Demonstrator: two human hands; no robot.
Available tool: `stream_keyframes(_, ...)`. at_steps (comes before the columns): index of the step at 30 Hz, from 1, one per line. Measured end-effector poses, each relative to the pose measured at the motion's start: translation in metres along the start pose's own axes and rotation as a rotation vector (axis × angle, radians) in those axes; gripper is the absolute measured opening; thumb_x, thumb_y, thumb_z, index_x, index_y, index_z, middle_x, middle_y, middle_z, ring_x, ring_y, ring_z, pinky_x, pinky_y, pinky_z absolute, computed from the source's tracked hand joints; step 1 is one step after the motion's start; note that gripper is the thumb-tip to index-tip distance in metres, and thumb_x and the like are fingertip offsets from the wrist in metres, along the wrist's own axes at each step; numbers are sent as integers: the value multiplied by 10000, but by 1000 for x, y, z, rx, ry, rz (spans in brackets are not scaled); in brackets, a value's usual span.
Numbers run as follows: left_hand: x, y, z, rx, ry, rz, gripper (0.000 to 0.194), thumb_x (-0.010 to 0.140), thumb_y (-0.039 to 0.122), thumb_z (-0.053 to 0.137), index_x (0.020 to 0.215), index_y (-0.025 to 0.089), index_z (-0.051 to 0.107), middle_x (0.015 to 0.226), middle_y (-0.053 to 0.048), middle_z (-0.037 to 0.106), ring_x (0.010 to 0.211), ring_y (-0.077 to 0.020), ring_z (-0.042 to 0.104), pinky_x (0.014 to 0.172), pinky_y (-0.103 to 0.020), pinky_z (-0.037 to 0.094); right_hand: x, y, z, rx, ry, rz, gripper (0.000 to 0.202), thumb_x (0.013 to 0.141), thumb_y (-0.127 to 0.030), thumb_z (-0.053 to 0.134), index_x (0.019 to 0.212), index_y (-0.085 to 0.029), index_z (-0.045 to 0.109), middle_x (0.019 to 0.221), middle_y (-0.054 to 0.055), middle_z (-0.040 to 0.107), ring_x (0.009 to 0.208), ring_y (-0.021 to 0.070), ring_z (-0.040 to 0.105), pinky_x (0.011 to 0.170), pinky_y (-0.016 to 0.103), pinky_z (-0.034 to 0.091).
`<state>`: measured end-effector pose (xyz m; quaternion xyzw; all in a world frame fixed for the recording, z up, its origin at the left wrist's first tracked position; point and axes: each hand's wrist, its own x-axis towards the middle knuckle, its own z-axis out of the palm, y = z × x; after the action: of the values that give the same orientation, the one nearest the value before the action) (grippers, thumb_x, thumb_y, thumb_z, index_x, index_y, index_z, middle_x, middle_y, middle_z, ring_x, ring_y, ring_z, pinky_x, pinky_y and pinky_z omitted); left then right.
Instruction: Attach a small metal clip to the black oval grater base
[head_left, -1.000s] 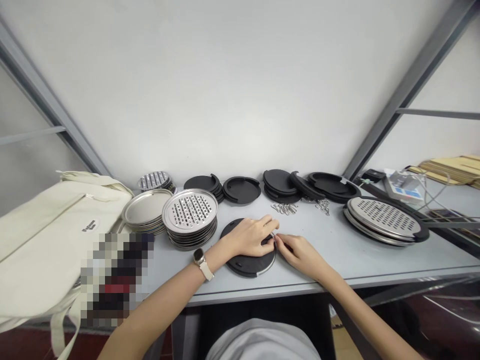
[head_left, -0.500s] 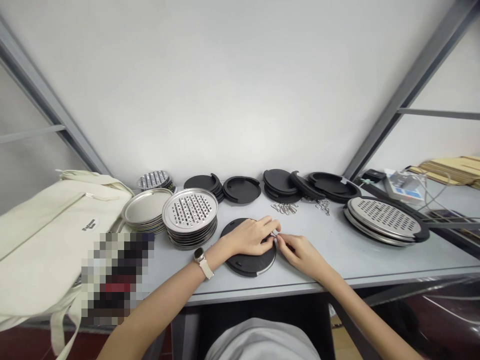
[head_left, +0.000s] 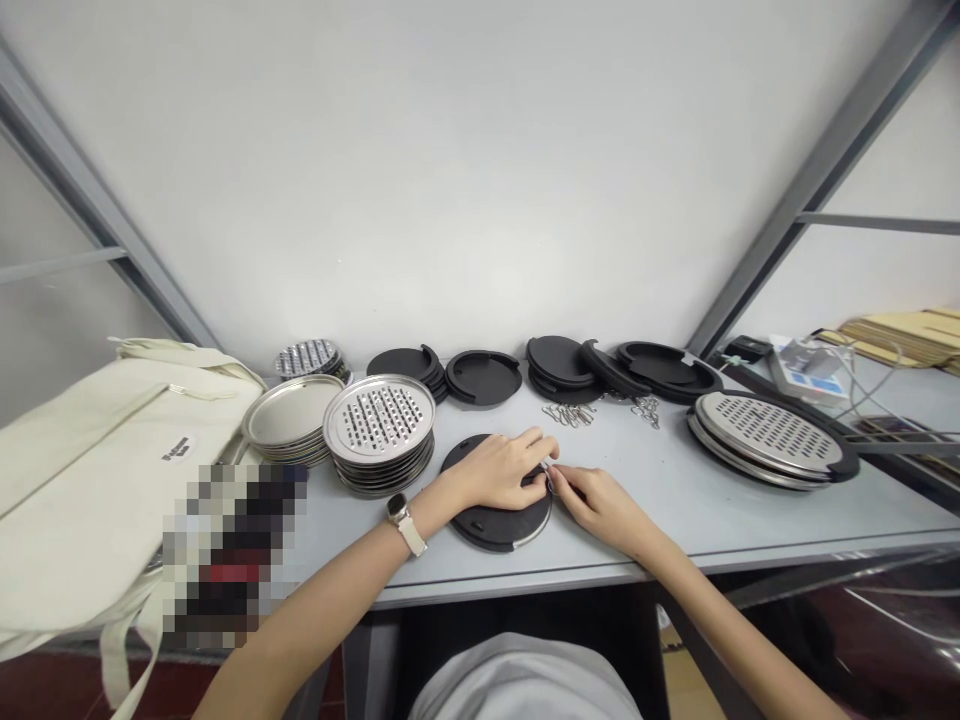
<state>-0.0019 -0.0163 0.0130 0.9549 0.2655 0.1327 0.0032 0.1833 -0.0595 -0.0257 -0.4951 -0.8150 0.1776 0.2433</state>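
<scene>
A round black disc (head_left: 491, 528) with a strip of metal along its lower right edge lies flat near the table's front. My left hand (head_left: 514, 470) rests on top of it, thumb and fingers curled at its right rim. Close beside, my right hand (head_left: 592, 502) pinches a small silvery metal piece (head_left: 549, 470) at that same rim. The small piece is partly hidden by the fingers of both hands. Wire hooks (head_left: 570, 414) lie in a loose pile behind the hands.
Perforated metal discs (head_left: 380, 420) and plain metal discs (head_left: 292, 412) are stacked at left, beside a cream bag (head_left: 97, 470). Black round holders (head_left: 484, 379) line the wall. More perforated discs (head_left: 772, 432) lie at right, before a white box (head_left: 808, 375).
The silvery piece between the fingers shows a little more and sits slightly differently. Both hands have hardly moved, and the black disc stays in place.
</scene>
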Motion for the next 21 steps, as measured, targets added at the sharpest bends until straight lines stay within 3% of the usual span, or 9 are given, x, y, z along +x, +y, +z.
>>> stream_keyframes(21,0,-1,1,-30,-6,15,209,858,246,430,1061,205,457,983,-32,541,637,-134,531,549,-269,382,0,-1,0,-6,0,4,421,978,-343,267,688,-195,534,646,32,628,551,149,565,549,251,371)
